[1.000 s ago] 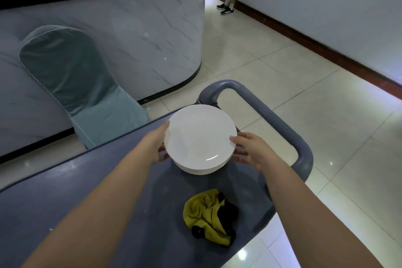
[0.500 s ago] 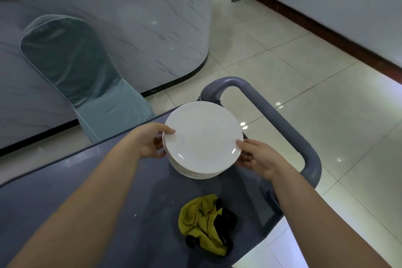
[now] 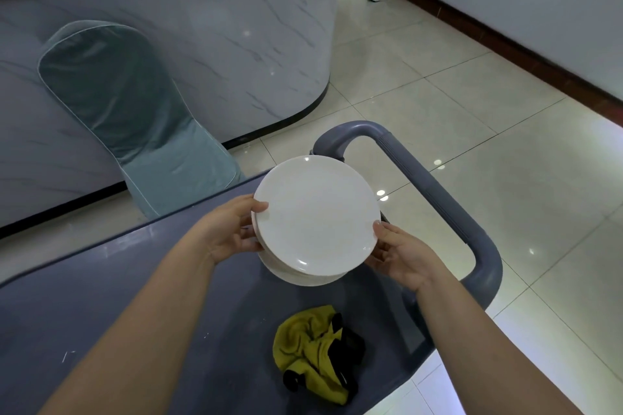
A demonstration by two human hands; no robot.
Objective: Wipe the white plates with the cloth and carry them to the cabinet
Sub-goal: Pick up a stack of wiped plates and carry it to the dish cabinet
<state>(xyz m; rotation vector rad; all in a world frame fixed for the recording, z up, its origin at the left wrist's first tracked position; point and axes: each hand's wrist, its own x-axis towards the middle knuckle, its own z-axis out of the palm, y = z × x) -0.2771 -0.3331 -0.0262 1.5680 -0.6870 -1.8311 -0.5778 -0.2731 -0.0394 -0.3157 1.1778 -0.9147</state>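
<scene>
Head view: both hands grip a stack of white plates (image 3: 315, 216) over the grey cart (image 3: 135, 280).

The left hand (image 3: 232, 232) and right hand (image 3: 401, 253) clasp opposite rims, thumbs on the top plate and fingers curled beneath. The stack tilts slightly at the cart's handle (image 3: 435, 192) end and seems clear of the cart top, though the gap under it is hidden. The yellow cloth (image 3: 310, 347) lies crumpled on the cart, near its edge closest to the wearer and apart from the plates. The top plate sits a little offset from those below, so glazed surfaces may slide. Carrying well likely means levelling the stack, seating the fingers under the lowest plate, pinning the top with the thumbs, and clearing the cart's handle. No cabinet shows.
</scene>
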